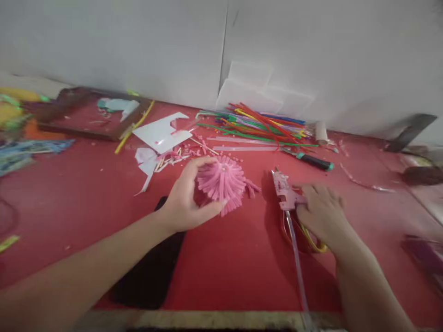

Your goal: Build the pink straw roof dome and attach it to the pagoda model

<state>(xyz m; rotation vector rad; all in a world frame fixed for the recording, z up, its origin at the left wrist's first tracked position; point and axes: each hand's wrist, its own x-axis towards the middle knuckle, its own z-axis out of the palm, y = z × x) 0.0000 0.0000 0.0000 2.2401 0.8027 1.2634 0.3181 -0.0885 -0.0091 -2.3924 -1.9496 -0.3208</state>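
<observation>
My left hand curls its thumb and fingers around a round pink pompom of short pipe cleaner pieces. To the right, my right hand is closed on the handle of a pink hot glue gun, its fingers slightly blurred. The gun's nozzle points away from me, and a long clear glue stick trails from its back toward the table's front edge. A yellow cord shows below my right hand. A few loose pink pieces lie just right of the pompom.
Beyond the hands lie a pile of coloured pipe cleaners, a black-handled tool and white paper scraps. A dark flat object lies under my left forearm. A brown tray stands at the back left of the red table.
</observation>
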